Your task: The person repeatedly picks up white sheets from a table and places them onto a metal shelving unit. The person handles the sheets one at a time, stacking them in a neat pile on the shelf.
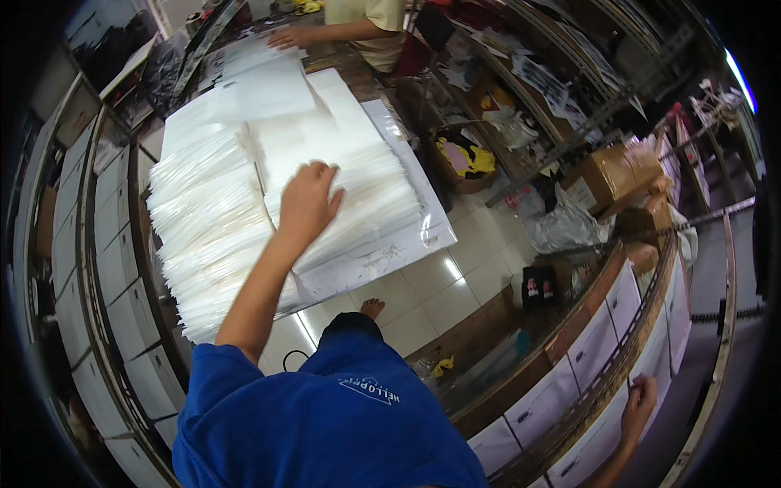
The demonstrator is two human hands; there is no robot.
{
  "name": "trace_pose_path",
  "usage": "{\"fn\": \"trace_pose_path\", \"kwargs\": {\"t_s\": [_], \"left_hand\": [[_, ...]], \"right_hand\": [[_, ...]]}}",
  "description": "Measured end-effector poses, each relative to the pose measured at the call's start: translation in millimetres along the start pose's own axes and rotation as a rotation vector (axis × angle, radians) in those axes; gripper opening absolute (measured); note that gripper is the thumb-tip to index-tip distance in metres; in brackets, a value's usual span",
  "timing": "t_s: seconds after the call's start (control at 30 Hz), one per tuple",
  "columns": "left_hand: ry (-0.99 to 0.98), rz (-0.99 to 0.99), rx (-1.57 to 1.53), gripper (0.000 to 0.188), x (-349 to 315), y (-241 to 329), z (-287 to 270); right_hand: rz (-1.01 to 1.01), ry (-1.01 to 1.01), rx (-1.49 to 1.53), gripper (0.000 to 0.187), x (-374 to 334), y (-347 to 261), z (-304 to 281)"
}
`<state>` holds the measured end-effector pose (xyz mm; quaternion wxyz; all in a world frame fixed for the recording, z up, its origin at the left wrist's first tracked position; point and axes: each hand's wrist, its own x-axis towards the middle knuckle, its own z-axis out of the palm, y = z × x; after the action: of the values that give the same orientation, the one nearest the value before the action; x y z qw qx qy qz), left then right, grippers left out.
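Observation:
My left hand (pixel 307 199) lies on top of a large pile of thin white sheets (pixel 358 183), its fingers and thumb apart. A second pile of white sheets (pixel 203 211) fans out in many layers just to its left. Both piles rest on a table with a pale top (pixel 382 259). Far out to the right, my right hand (pixel 640 398) is at a rack, over one of the white sheets (pixel 598 439) with a small dark mark. Its fingers are curled in, and whether they grip anything is hidden.
Across the table a person's hand (pixel 291 37) rests on sheets. Racks of white panels (pixel 126 268) line the left side. At right stand a cardboard box (pixel 614 175), a grey plastic bag (pixel 565 224) and a box of yellow and black scraps (pixel 465 159). Tiled floor (pixel 407 305) lies between.

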<state>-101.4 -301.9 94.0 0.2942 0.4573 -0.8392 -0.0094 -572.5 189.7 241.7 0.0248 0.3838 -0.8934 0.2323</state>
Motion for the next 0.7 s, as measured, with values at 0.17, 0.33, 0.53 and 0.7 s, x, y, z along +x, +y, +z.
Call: {"fn": "trace_pose_path", "kwargs": {"t_s": [0.17, 0.33, 0.53, 0.7], "left_hand": [[-0.035, 0.026, 0.706, 0.030, 53.8, -132.8, 43.6], [-0.388, -0.037, 0.751, 0.019, 93.3, -214.7, 91.9], [-0.371, -0.066, 0.482, 0.019, 167.4, -185.9, 96.3], [-0.400, 0.136, -0.275, 0.027, 220.3, -19.2, 84.6]], "right_hand": [[-0.275, -0.118, -0.055, 0.009, 83.7, -95.2, 50.5], [-0.369, -0.221, -0.045, 0.008, 110.4, -138.9, 87.8], [-0.360, -0.275, 0.203, 0.006, 129.9, -136.3, 159.6], [-0.365, -0.530, 0.842, 0.041, 141.7, -217.4, 234.9]]}}
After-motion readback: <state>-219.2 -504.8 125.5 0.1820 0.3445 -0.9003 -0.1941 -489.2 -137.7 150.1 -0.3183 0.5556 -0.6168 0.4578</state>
